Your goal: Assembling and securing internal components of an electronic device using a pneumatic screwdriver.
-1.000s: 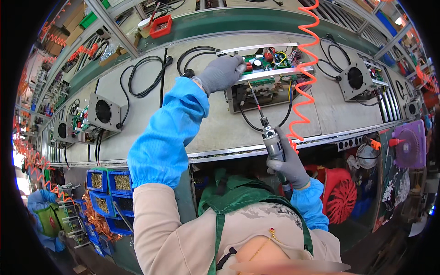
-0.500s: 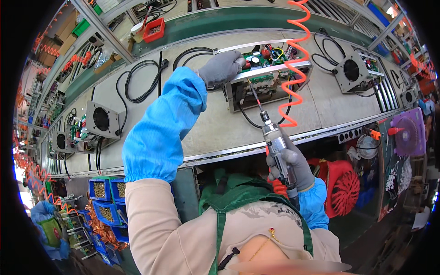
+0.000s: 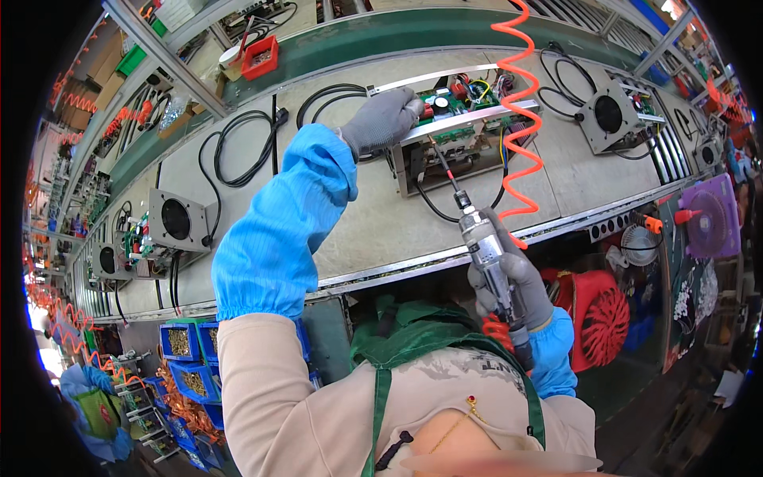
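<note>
Red tray (image 3: 261,70) sited upper left. Blue bins (image 3: 164,342), lower left, contain brass-coloured small parts. Purple fan (image 3: 710,224) noted at far right, upright.

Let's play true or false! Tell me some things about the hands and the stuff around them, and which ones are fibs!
1. The left hand and right hand wear grey gloves. True.
2. The power screwdriver is in the left hand. False: the right hand holds it.
3. The left hand touches the opened metal unit. True.
4. The coiled hose is blue. False: it's orange.
5. The purple fan is on the person's left. False: it's on the right.
6. A red tray sits farther away than the left hand. True.
</note>
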The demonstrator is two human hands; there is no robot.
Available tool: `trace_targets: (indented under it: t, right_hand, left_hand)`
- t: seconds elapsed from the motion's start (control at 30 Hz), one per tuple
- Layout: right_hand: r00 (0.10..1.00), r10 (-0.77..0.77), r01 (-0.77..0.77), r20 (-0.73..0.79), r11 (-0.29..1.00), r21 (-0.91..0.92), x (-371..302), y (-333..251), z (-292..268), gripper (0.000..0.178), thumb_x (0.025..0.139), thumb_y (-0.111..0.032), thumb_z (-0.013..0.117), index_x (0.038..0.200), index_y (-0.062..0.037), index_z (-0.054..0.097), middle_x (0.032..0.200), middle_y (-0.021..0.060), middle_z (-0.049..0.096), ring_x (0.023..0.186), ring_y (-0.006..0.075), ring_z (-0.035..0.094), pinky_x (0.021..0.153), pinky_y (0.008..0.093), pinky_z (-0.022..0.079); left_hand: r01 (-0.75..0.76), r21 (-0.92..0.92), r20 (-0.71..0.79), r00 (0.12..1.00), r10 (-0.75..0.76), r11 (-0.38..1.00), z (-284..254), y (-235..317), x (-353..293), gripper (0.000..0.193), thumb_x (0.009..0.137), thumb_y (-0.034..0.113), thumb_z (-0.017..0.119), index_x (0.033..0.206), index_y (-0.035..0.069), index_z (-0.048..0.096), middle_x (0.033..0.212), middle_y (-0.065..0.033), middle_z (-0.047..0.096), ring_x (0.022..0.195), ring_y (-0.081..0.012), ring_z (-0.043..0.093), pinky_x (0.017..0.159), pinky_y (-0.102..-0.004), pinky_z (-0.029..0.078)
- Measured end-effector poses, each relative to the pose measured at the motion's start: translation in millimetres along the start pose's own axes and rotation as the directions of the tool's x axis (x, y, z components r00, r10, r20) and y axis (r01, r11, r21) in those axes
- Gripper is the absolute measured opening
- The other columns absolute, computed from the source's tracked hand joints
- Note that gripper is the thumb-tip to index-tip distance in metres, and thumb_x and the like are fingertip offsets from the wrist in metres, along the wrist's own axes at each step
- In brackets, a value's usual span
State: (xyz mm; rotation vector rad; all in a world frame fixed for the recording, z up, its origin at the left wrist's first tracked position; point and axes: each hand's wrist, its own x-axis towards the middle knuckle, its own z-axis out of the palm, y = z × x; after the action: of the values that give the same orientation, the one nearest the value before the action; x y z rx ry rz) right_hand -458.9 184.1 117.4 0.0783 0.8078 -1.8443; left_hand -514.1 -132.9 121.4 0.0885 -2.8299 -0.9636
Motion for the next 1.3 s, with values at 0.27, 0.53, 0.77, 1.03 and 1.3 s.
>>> trace_targets:
  t: [0.27,0.53,0.77,1.03,1.3]
  right_hand:
    - [0.965,-0.26,0.137,-0.015,0.553,-0.822,27,29,-39,0.094,0.069,-0.02,0.07,0.149,-0.0165,0.022,0.098,0.0149,0.062,0.074,0.0194,0.063,0.065,0.0277,0.049]
    - [0.974,-0.219,0.147,-0.058,0.803,-0.578,35,30,-28,0.096,0.07,-0.012,0.064,0.15,-0.0197,0.013,0.08,0.0129,0.056,0.049,0.0187,0.056,0.046,0.0322,0.052]
    - [0.987,-0.156,0.157,0.024,0.962,-0.225,29,24,-7,0.093,0.071,-0.02,0.067,0.15,-0.022,0.017,0.084,0.0138,0.056,0.053,0.0189,0.058,0.046,0.0318,0.054]
    - [0.986,-0.165,0.138,-0.038,0.913,-0.385,29,27,-17,0.094,0.071,-0.005,0.06,0.15,-0.02,0.013,0.084,0.0132,0.055,0.054,0.0179,0.058,0.046,0.0309,0.053]
    - [0.987,-0.153,0.114,-0.049,0.879,-0.464,29,25,-16,0.108,0.064,-0.035,0.076,0.15,-0.019,0.014,0.092,0.0115,0.053,0.07,0.0166,0.06,0.05,0.0319,0.057]
  left_hand:
    - [-0.022,0.059,-0.018,1.0,0.023,0.998,5,-7,1,0.032,0.096,0.03,0.042,0.095,0.0,0.055,0.079,-0.0179,0.06,0.077,-0.0313,0.059,0.069,-0.0406,0.045]
    - [0.006,0.082,-0.008,1.0,-0.005,0.997,9,-11,0,0.033,0.095,0.032,0.044,0.101,0.003,0.058,0.09,-0.0236,0.064,0.085,-0.041,0.062,0.078,-0.0473,0.048]
    - [-0.009,0.059,-0.012,1.0,0.01,0.998,6,-10,0,0.032,0.094,0.032,0.045,0.102,0.004,0.059,0.092,-0.0228,0.065,0.086,-0.0402,0.063,0.079,-0.0464,0.048]
    - [0.01,0.087,0.371,0.928,-0.042,0.996,-30,-1,15,0.029,0.092,0.026,0.053,0.107,0.005,0.064,0.093,-0.0145,0.067,0.086,-0.0269,0.062,0.079,-0.0374,0.048]
    - [-0.08,0.192,0.447,0.894,-0.014,0.978,-21,4,29,0.022,0.087,0.023,0.062,0.101,0.007,0.069,0.09,-0.0134,0.068,0.082,-0.0268,0.064,0.076,-0.0367,0.049]
